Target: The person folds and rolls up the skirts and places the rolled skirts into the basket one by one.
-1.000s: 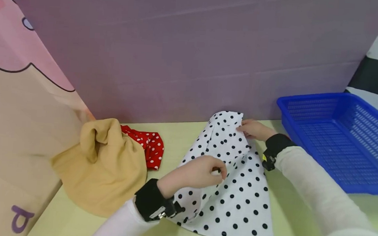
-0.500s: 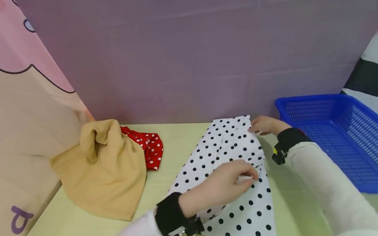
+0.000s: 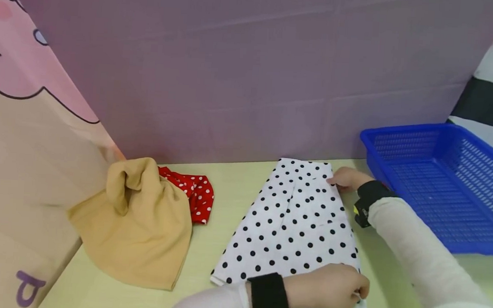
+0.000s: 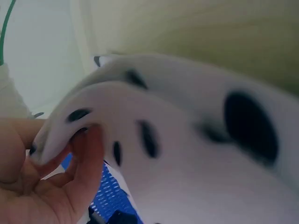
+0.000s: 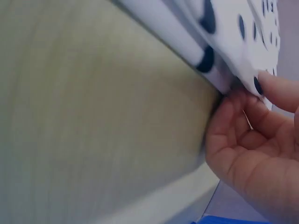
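landmark: blue basket (image 3: 433, 186), bare mesh floor in view, right side cut off at the picture edge.
dotted cloth: white with black dots (image 3: 293, 224), spread on the table (image 3: 238, 172) left of the basket, narrow end level with the basket's back part, wide end nearer the person than the basket.
right hand: (image 3: 348, 178) just left of the basket's left rim; thumb and fingers pinch the cloth's narrow-end corner, per right wrist view.
left hand: (image 3: 333, 286) nearer the person than the basket and left of it; thumb and fingers clamped on a fold of the cloth, blurry in left wrist view.
in the way: left hand, left sleeve (image 3: 214, 307) and left strap (image 3: 268, 296) hide part of the wide end; basket rim stands close by the right wrist strap (image 3: 370, 196).
tan cloth: (image 3: 150, 242) far left of the basket, bunched at top, overlapping the red cloth.
red cloth: white-dotted (image 3: 201, 198), left of the basket, between tan and dotted cloths, partly covered.
backdrop: purple sheet (image 3: 234, 77) behind the basket.
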{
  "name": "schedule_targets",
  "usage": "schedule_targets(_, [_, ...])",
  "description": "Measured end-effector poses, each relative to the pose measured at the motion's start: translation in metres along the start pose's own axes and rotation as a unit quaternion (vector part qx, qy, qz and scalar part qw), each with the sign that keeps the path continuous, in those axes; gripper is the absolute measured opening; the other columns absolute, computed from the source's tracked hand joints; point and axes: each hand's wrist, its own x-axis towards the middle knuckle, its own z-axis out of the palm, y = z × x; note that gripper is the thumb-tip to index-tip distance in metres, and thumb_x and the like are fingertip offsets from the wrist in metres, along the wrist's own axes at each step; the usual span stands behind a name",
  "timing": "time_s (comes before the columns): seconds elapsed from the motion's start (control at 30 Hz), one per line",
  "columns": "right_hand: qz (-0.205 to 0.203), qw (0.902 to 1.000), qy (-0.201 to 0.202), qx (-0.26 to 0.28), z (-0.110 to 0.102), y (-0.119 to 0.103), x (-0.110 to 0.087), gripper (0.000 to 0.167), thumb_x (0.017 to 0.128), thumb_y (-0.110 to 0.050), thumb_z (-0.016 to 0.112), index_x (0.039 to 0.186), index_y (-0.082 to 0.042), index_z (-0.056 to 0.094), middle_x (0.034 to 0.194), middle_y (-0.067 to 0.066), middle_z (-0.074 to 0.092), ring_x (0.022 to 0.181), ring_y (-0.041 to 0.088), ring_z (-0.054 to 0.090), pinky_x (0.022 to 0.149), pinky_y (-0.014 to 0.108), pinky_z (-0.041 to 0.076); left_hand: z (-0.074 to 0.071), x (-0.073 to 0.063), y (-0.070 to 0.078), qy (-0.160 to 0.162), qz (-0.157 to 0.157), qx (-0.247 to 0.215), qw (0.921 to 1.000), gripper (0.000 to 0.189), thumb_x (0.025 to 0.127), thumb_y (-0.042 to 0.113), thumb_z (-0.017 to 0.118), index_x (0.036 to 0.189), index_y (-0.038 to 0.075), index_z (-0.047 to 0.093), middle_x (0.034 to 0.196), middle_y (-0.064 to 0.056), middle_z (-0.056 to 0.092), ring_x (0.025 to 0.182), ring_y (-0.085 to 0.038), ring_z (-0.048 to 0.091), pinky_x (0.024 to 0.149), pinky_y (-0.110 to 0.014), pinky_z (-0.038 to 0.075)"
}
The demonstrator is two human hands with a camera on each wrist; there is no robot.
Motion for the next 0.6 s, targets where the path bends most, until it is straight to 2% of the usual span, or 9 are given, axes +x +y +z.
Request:
schedule_targets(0.03, [0.004, 0.9992, 0.013, -0.037, 0.002, -0.013, -0.013, 0.033, 0.093, -0.025, 0.057, 0.066, -0.008, 0.049, 0.059, 0.000, 0.043, 0.052, 0.011, 0.043, 0.052, 0.025, 0.040, 0.003, 0.001, 0.001, -0.007, -0.001, 0.009, 0.9999, 0.017, 0.092, 0.013, 0.058, 0.104, 0.022, 0.066, 0.092, 0.016, 0.061, 0.078, 0.008, 0.050, 0.069, -0.002, 0.034])
schedule_targets(0.13, [-0.041, 0.9908, 0.039, -0.123, 0.006, -0.038, -0.047, 0.037, 0.092, -0.020, 0.054, 0.057, -0.013, 0.042, 0.053, -0.004, 0.040, 0.048, 0.010, 0.039, 0.051, 0.024, 0.035, 0.010, 0.002, 0.003, -0.035, -0.002, 0.018, 0.9992, 0.024, 0.089, 0.010, 0.060, 0.109, 0.022, 0.065, 0.095, 0.016, 0.061, 0.078, 0.007, 0.051, 0.069, -0.002, 0.035])
schedule_targets(0.23, [-0.070, 0.9817, 0.058, -0.167, 0.009, -0.050, -0.065, 0.038, 0.092, -0.018, 0.053, 0.057, -0.014, 0.039, 0.055, -0.003, 0.039, 0.051, 0.011, 0.039, 0.054, 0.024, 0.033, 0.014, 0.003, 0.004, -0.050, 0.001, 0.010, 0.9987, 0.031, 0.087, 0.007, 0.060, 0.114, 0.023, 0.062, 0.100, 0.016, 0.061, 0.081, 0.007, 0.051, 0.071, -0.002, 0.035])
schedule_targets(0.33, [-0.069, 0.9745, 0.071, -0.201, 0.011, -0.056, -0.071, 0.034, 0.094, -0.018, 0.051, 0.062, -0.010, 0.044, 0.060, 0.000, 0.043, 0.055, 0.013, 0.043, 0.056, 0.024, 0.035, 0.016, 0.005, 0.005, -0.045, -0.005, 0.002, 0.9990, 0.033, 0.087, 0.007, 0.060, 0.116, 0.023, 0.062, 0.103, 0.016, 0.061, 0.083, 0.008, 0.051, 0.073, -0.002, 0.036])
schedule_targets(0.47, [-0.051, 0.9744, 0.075, -0.206, 0.014, -0.059, -0.071, 0.030, 0.095, -0.015, 0.050, 0.068, -0.003, 0.052, 0.061, 0.003, 0.048, 0.057, 0.015, 0.048, 0.057, 0.025, 0.038, 0.020, 0.007, 0.008, -0.035, -0.019, 0.003, 0.9992, 0.033, 0.089, 0.011, 0.059, 0.119, 0.024, 0.060, 0.107, 0.017, 0.061, 0.087, 0.009, 0.052, 0.075, -0.002, 0.036])
schedule_targets(0.53, [-0.029, 0.9760, 0.078, -0.201, 0.015, -0.061, -0.072, 0.028, 0.095, -0.016, 0.051, 0.073, 0.000, 0.055, 0.063, 0.006, 0.051, 0.058, 0.016, 0.050, 0.058, 0.026, 0.040, 0.020, 0.006, 0.008, -0.040, -0.018, -0.001, 0.9990, 0.032, 0.092, 0.017, 0.057, 0.124, 0.023, 0.057, 0.106, 0.018, 0.060, 0.085, 0.010, 0.051, 0.074, -0.002, 0.036])
schedule_targets(0.6, [-0.009, 0.9712, 0.096, -0.218, 0.016, -0.063, -0.073, 0.029, 0.094, -0.020, 0.054, 0.080, 0.005, 0.059, 0.069, 0.011, 0.057, 0.062, 0.020, 0.053, 0.061, 0.031, 0.045, 0.019, 0.006, 0.008, -0.058, -0.008, -0.019, 0.9981, 0.034, 0.096, 0.023, 0.053, 0.130, 0.021, 0.053, 0.102, 0.017, 0.061, 0.081, 0.010, 0.051, 0.073, -0.001, 0.037])
